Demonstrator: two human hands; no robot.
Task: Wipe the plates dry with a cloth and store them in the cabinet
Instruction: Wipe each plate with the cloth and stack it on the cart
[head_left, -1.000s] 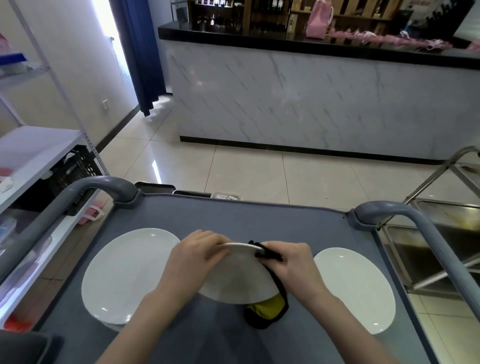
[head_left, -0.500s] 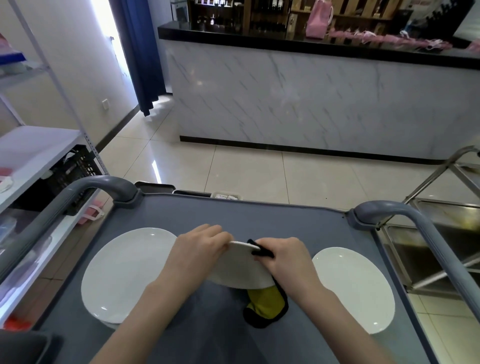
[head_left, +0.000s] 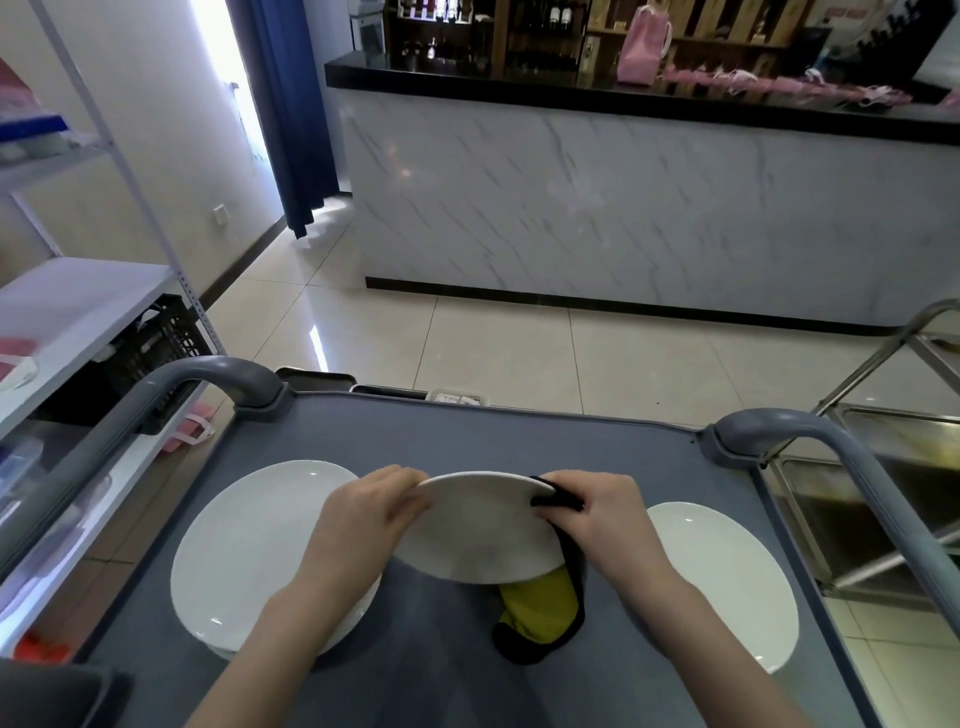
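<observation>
Above the cart (head_left: 519, 441), left hand (head_left: 363, 519) grips a plate (head_left: 483, 530), right hand (head_left: 602, 519) pinches cloth (head_left: 540, 608) against it.

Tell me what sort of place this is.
Probably a bar or restaurant service area: a long marble-fronted counter with bottle shelves behind it, a grey cart carrying white plates, and a steel sink at the right.

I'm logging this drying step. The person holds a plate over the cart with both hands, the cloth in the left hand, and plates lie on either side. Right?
Not quite. The head view shows the cloth pinched against the held plate by the right hand, not the left hand. The rest holds.
</observation>
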